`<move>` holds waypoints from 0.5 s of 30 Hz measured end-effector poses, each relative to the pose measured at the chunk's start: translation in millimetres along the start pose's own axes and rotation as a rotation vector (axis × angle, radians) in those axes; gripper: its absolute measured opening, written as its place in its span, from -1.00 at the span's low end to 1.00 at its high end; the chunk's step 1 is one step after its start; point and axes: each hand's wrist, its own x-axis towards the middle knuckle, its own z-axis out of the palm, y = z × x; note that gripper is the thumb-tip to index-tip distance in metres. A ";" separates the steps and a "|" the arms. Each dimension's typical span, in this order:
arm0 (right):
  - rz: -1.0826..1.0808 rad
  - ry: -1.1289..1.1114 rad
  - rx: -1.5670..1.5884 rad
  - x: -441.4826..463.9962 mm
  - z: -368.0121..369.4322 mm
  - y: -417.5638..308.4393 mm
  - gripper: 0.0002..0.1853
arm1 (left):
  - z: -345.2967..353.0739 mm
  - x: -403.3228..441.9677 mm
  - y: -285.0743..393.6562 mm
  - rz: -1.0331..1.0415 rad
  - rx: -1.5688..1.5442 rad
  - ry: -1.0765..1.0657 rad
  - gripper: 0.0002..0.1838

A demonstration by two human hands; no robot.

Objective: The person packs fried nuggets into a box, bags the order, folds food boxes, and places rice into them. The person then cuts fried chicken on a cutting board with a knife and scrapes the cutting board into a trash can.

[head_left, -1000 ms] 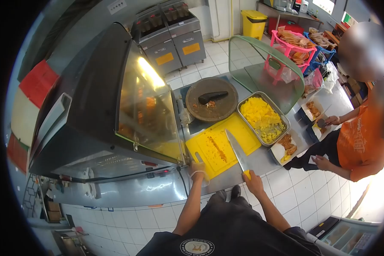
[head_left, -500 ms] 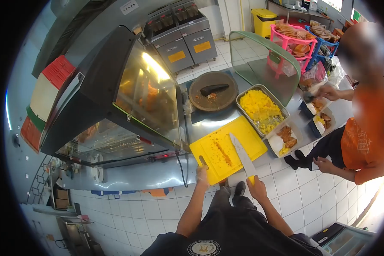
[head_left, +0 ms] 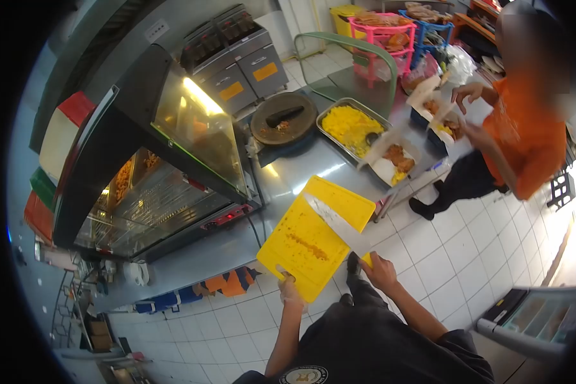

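My left hand (head_left: 292, 293), in a clear glove, grips a yellow cutting board (head_left: 281, 256) by the corner with the handle slot. Brown crumbs lie in a streak across the board. In my right hand (head_left: 379, 271) is a large knife (head_left: 339, 229) with a yellow handle, its broad blade flat over the board and pointing away to the left. The board is tilted and reaches out past the counter's near edge. Beyond it stands a metal tray of yellow rice (head_left: 352, 128), with an open food box (head_left: 393, 160) holding fried meat beside it.
A glass-fronted warming cabinet (head_left: 192, 160) stands on the steel counter (head_left: 288, 169) at left. Behind the board is a round chopping block (head_left: 262, 131) with a dark-handled cleaver (head_left: 285, 116). At right, a co-worker in orange (head_left: 525, 137) handles more food boxes (head_left: 451, 125). A glass-topped freezer (head_left: 534, 317) is at lower right.
My view has swung right. The board, held with the knife over it, has turned and come away from the counter. The co-worker now has both hands at the boxes; a dark scoop rests in the rice.
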 end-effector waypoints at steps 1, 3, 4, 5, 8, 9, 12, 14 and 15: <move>0.048 -0.012 -0.011 -23.3 3.6 7.0 -0.56 | -3.6 -2.9 3.6 0.034 0.021 -0.038 -0.61; 0.152 -0.062 -0.045 -108.2 2.0 39.9 -0.55 | -8.6 -17.8 8.3 0.081 0.050 -0.095 -0.60; 0.236 -0.114 -0.071 -157.6 -5.5 56.1 -0.54 | -8.5 -35.7 15.2 0.009 0.086 -0.049 -0.60; 0.316 -0.166 -0.094 -209.7 -17.6 70.3 -0.53 | -2.3 -54.4 26.7 -0.058 0.121 -0.002 -0.60; 0.436 -0.063 -0.090 -336.1 -69.4 80.9 -0.56 | -0.2 -74.5 18.4 -0.037 0.097 -0.052 -0.61; 0.474 0.019 0.003 -361.5 -86.9 71.3 -0.59 | -2.9 -82.5 8.9 -0.011 0.078 -0.091 -0.62; 0.632 0.096 0.495 -341.5 -116.5 47.8 -0.66 | 6.6 -113.0 -12.2 -0.062 0.220 -0.108 -0.60; 0.611 0.012 0.914 -286.4 -143.6 26.0 -0.53 | 26.1 -137.3 -31.7 -0.125 0.275 -0.219 -0.59; 0.547 -0.040 1.009 -264.5 -152.3 30.1 -0.48 | 39.3 -150.4 -41.9 -0.153 0.302 -0.275 -0.58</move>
